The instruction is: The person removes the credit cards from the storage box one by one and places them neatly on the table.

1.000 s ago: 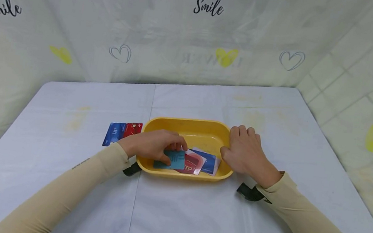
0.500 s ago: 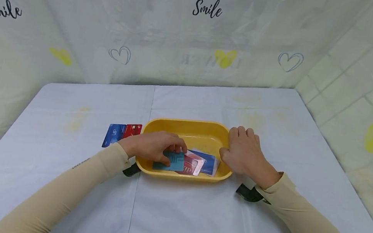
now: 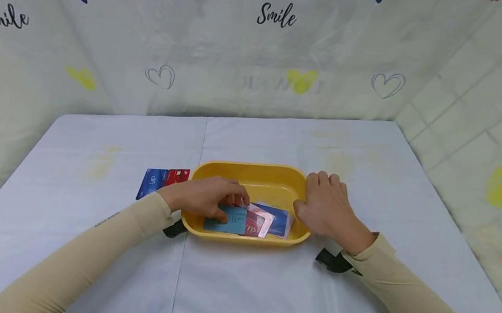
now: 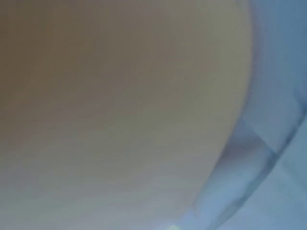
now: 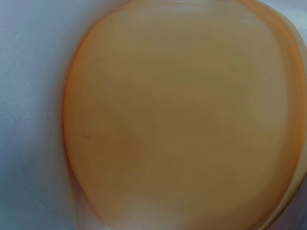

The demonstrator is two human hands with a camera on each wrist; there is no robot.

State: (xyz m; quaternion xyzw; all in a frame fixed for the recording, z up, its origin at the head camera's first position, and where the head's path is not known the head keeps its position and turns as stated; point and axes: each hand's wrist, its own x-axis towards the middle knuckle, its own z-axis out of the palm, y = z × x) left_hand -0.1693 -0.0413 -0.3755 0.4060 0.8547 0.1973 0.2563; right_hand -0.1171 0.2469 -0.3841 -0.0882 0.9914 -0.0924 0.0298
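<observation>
In the head view a yellow tray (image 3: pixel 272 173) stands on the white-covered table. My left hand (image 3: pixel 209 195) reaches over its left end and holds a teal card (image 3: pixel 232 220) between thumb and curled fingers. Right of that card lie a red and pink VIP card (image 3: pixel 255 225) and a blue card (image 3: pixel 277 221), overlapping inside the tray. My right hand (image 3: pixel 327 205) grips the tray's right rim, fingers over the far side and thumb toward the inside. Blurred close surfaces fill both wrist views, so neither shows the fingers clearly.
Left of the tray a blue card (image 3: pixel 151 182) and a red card (image 3: pixel 177 175) lie on the table (image 3: pixel 234 290), partly behind the left wrist. A printed curtain (image 3: pixel 219 32) hangs behind the table's far edge. Dark straps sit below both wrists.
The head view has tilted slightly, so everything sits a little lower in it. Both hands keep their hold, and the cards lie almost as before.
</observation>
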